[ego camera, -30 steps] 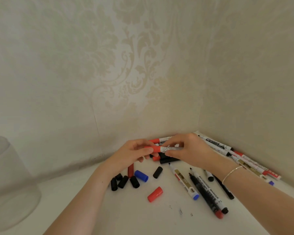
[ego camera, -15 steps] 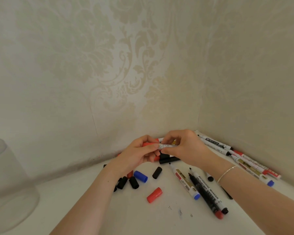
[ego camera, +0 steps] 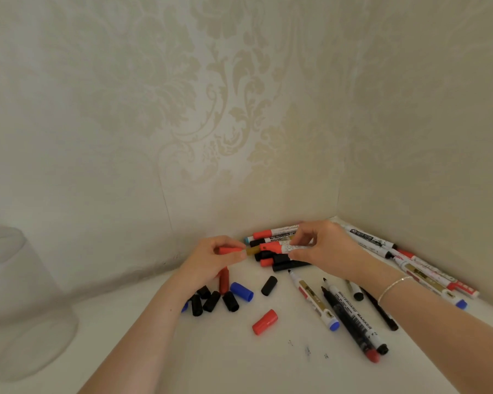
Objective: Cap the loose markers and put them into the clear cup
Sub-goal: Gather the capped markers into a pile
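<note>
Capping is your step: your left hand [ego camera: 211,258] pinches a red cap [ego camera: 228,249], your right hand [ego camera: 322,247] grips the marker [ego camera: 279,248] at twelve o'clock; align them, press, then carry toward the clear cup [ego camera: 17,302] at nine.

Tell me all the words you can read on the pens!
"WHITEBOARD MARKER" stands along the barrel of the black pen lying on the table near the right arm.
The pen in the right hand has small print, too blurred to read.
The labels of the pens in the corner pile and along the right wall are too small and blurred to read.
</note>
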The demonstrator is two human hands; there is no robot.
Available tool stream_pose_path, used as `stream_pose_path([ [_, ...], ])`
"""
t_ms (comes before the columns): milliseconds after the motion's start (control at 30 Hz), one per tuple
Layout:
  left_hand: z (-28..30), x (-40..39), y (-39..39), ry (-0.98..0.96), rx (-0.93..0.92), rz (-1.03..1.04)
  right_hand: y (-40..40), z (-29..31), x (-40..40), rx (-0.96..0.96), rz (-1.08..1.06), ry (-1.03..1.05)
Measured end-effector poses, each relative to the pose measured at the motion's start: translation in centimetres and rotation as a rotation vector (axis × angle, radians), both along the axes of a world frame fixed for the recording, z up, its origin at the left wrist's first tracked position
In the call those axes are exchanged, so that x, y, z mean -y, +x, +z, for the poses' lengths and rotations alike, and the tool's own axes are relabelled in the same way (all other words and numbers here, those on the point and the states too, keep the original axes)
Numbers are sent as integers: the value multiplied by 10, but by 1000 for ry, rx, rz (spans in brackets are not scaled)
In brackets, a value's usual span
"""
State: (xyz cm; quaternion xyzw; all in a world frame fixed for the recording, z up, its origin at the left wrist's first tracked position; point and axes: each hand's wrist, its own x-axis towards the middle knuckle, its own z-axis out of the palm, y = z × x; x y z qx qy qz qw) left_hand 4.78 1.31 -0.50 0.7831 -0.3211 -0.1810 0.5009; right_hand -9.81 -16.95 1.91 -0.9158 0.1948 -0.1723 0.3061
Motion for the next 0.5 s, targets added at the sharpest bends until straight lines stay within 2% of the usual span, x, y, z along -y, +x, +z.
stream_pose_path([
  [100, -11, 0, -3, 114, 82, -23, -2, -3, 8, 47, -82, 81],
  [233, -16, 11, -13, 367, 400, -108, -2, -2, 7, 90, -112, 183],
  [300, -13, 15, -19, 377, 502, -96, -3, -2, 6, 88, -119, 192],
  [367, -4, 13, -25, 347, 471, -160, -3, -1, 6, 94, -123, 200],
  [400, 2, 10, -31, 393, 420, -227, -2, -1, 7, 97, -125, 202],
  [500, 9, 8, -45, 694, 432, -390, -1, -2, 8, 96, -129, 205],
])
